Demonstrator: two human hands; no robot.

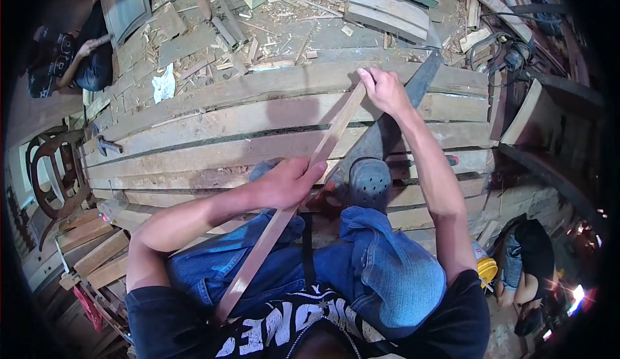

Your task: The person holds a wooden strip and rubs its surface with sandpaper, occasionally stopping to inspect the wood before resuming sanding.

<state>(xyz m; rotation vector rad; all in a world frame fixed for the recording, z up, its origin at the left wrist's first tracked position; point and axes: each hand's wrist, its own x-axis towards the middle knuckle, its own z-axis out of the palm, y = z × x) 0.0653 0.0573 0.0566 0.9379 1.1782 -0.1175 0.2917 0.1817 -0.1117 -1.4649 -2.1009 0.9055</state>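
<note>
A long thin wooden strip (271, 233) runs diagonally from my chest up over the planks. My left hand (289, 181) is wrapped round its middle, above my knees. At its upper end, my right hand (385, 90) pinches the tip between thumb and fingers. A handsaw (387, 133) lies on the wooden planks (213, 123) beneath my right wrist, its blade pointing up and right. The saw's reddish handle (332, 194) is partly hidden near my shoe (369, 181).
A hammer (108, 146) rests on the planks at left. Stacked boards (387, 13) and wood shavings lie beyond. A power tool with a cable (516, 55) is at upper right. One person (81, 55) sits upper left; another (526, 262) crouches lower right near bright sparks.
</note>
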